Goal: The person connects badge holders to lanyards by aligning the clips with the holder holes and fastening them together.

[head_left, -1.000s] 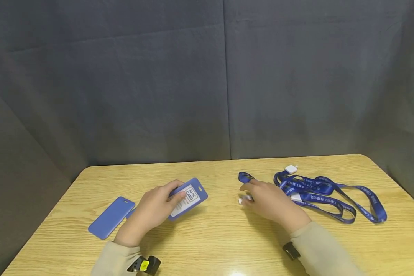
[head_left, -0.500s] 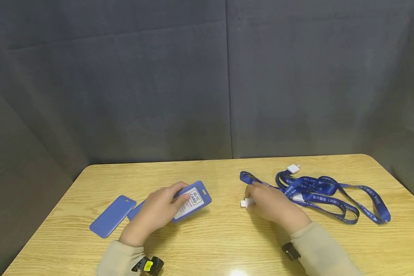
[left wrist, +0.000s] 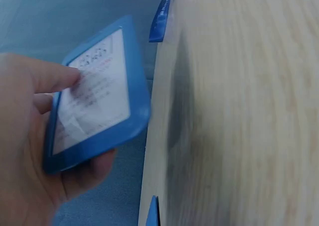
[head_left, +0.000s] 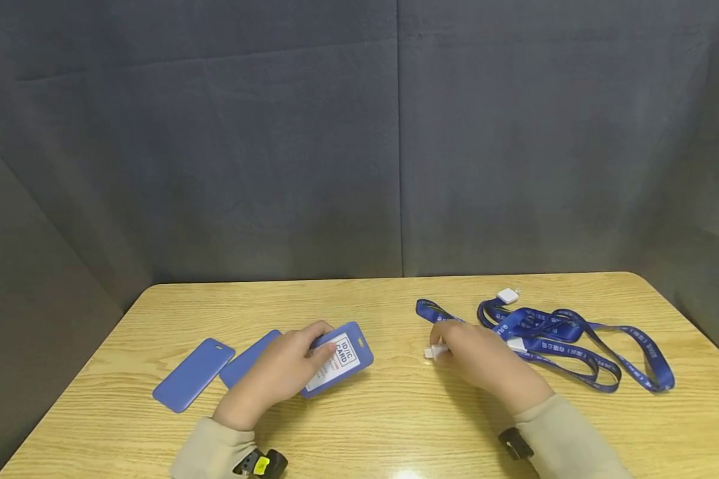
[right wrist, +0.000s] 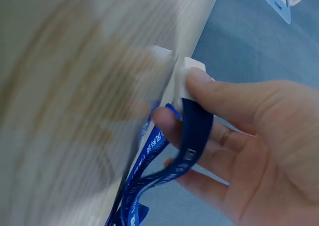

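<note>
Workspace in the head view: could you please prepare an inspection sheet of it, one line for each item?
Surface: wooden table, light grain, with a bright reflection at the near edge.
Job's things: ID card holder, tilted, its printed card showing; left blue holder flat on the table; second blue holder beside it, partly covered by the left hand; blue lanyards in a loose tangle at the right, with white clips.
Clutter: nothing seen.
Hands: left hand grips the ID card holder, thumb on its face; right hand pinches a white clip with blue strap attached.
Cables: nothing seen.
Surroundings: dark grey curtain behind the table.
</note>
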The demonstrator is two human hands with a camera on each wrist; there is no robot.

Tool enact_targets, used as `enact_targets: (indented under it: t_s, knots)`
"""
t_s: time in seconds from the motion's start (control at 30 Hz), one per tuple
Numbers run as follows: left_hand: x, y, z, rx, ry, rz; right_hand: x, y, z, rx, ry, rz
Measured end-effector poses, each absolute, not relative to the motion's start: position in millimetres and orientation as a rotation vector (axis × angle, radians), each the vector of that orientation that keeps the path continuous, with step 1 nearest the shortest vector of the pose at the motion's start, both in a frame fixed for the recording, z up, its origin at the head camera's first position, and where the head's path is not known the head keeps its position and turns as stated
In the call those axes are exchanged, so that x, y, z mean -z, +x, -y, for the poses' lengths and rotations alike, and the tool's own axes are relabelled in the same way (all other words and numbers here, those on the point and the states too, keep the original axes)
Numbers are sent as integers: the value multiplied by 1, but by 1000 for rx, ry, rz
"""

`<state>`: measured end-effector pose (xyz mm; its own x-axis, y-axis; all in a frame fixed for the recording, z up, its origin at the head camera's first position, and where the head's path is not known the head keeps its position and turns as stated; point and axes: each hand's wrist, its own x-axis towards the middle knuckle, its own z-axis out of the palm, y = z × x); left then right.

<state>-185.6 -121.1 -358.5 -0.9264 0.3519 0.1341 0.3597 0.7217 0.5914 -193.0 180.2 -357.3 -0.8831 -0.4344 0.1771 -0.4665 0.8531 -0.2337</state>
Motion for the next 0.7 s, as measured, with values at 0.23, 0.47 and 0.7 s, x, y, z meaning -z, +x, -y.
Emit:
enact_targets:
  t_s: [0.23, 0.47, 0.7]
  knots:
    - [361, -184, 118, 1029, -620, 2855, 357, -194, -179, -449, 797, 2736]
    - [361, -185, 116, 957, -610, 2861, 352, -193, -175, -394, 792, 2596]
    - [361, -184, 116, 934, -581, 2846, 346, -191, -171, -420, 776, 2531]
